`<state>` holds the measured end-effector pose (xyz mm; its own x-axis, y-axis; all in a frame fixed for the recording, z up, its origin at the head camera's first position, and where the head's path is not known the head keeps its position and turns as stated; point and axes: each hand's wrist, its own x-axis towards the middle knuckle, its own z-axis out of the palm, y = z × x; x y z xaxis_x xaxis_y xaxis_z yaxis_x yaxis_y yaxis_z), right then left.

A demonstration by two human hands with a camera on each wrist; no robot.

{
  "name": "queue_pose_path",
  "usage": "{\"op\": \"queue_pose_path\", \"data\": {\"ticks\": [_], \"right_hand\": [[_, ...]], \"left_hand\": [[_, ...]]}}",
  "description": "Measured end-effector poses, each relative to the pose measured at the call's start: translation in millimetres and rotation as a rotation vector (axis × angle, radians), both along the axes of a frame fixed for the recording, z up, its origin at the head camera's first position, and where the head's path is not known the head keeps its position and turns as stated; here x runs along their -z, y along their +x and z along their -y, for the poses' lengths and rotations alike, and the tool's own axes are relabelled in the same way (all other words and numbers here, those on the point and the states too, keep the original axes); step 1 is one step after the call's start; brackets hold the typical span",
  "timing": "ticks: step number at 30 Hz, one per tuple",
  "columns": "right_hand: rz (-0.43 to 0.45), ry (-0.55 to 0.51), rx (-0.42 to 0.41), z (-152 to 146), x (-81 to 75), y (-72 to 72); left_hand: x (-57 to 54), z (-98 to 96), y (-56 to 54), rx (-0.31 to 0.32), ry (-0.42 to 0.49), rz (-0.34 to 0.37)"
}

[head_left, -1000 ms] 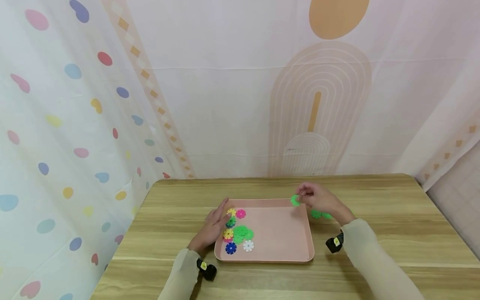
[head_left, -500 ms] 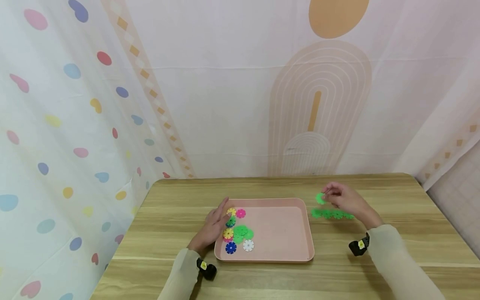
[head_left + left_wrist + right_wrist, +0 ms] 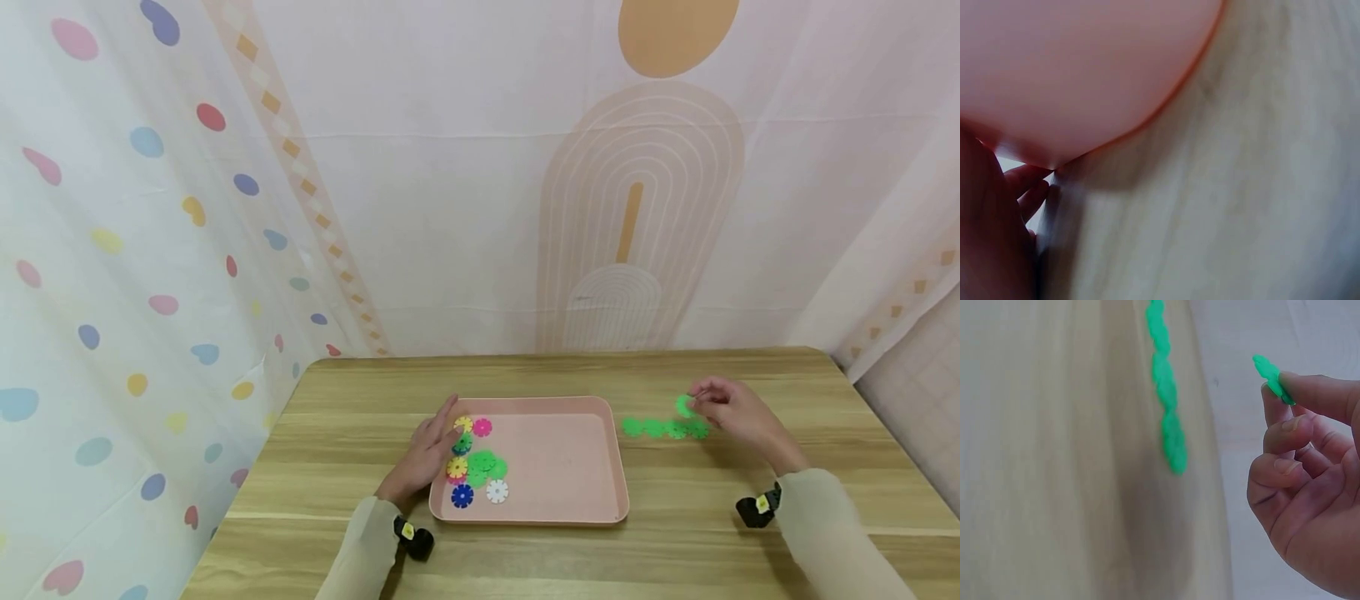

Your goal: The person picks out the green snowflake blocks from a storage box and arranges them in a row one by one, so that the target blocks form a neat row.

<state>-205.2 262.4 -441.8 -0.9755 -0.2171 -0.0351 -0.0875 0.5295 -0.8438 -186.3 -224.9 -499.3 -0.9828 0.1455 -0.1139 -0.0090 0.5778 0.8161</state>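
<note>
My right hand [image 3: 738, 412] pinches a green interlocking disc [image 3: 684, 406] between thumb and forefinger, its other fingers curled. In the right wrist view, the pinched green disc [image 3: 1274, 380] is seen nearly edge-on, above the table. Just in front and to the left, a row of several green discs [image 3: 654, 428] lies on the wood to the right of the pink tray [image 3: 555, 467]. My left hand [image 3: 423, 454] rests across the tray's left rim with straight fingers, its thumb over the inside. In the left wrist view, its fingers [image 3: 1032, 181] show by the tray's edge.
In the left part of the tray lie a pile of green discs [image 3: 483, 464], a dark blue disc [image 3: 462, 497], a white disc [image 3: 497, 492], a yellow disc [image 3: 457, 467] and a pink disc [image 3: 482, 427]. A patterned curtain [image 3: 465, 208] hangs behind the wooden table [image 3: 540, 562].
My right hand has carried the green disc rightward from over the tray's back right corner to above the row's right end. The left hand and tray have stayed put.
</note>
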Motion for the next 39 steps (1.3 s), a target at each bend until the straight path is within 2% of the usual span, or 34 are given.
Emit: {"op": "queue_pose_path", "data": {"ticks": [16,39], "right_hand": [[0.034,0.045,0.095,-33,25.4,7.1],[0.074,0.065,0.1,-40,30.9,10.3]], "left_hand": [[-1.1,-0.8,2.1,-0.007,-0.008,0.004],[-0.8,-0.1,2.2,-0.007,0.018,0.015]]}}
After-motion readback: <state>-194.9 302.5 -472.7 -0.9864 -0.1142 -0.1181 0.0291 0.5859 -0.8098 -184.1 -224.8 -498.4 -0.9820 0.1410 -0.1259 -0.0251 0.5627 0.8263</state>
